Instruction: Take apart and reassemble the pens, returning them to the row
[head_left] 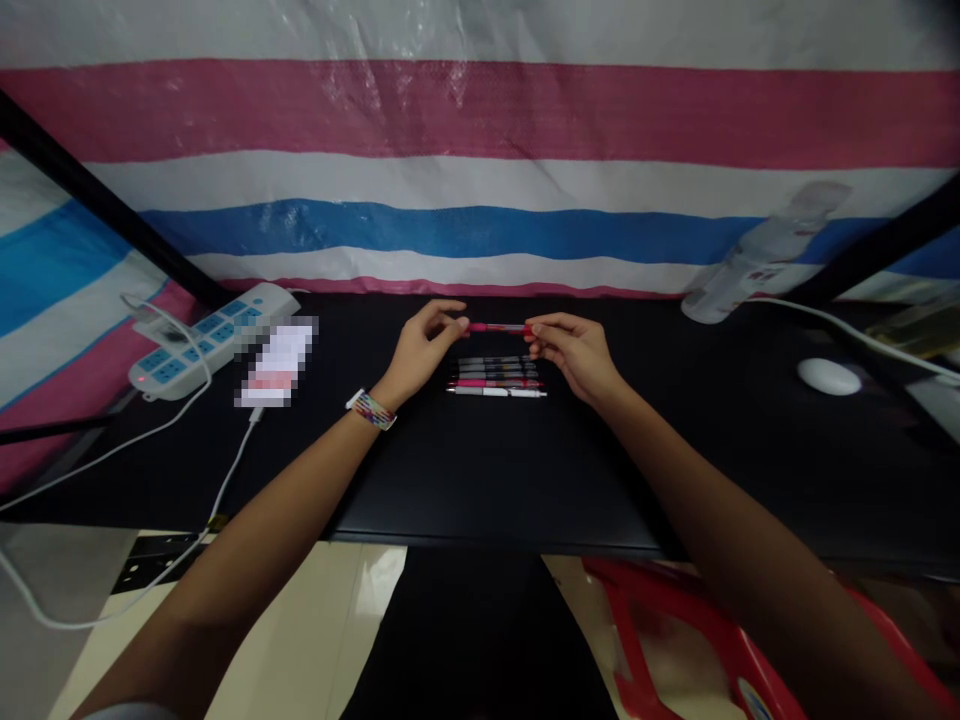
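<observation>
Okay, held pink pen [499, 328] just beyond pen row [495, 376] | right hand [574, 350] pinches its right end | left hand [427, 345] at the other end, can't tell if gripping | risk: uneven release could roll it into the row, skewing pens

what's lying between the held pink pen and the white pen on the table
The head view shows several grey-and-black pens and a second pink pen lying side by side between the held pink pen and the white pen.
</observation>
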